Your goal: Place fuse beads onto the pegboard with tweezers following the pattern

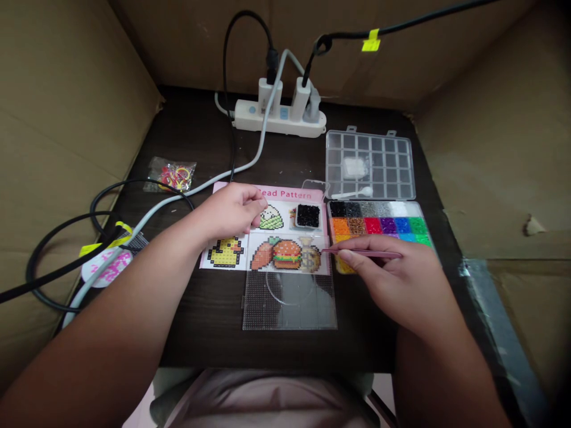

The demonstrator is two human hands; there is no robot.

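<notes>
- Near: dark surface [205, 333] leaves moving room between its near edge and the clear pegboard [289, 312], whose far part overlies the pattern sheet [225, 190].
- Right hand [397, 276]: reaches in from the right, fingers pinching pink tweezers [383, 254], tips at the pegboard's right edge.
- Left hand [238, 209]: above the sheet's left side, fingers bent; whether they press together, I cannot tell.
- Right: bead box [329, 215] narrows that side.
- Far: power strip [276, 123] before the cardboard wall [187, 47].
</notes>
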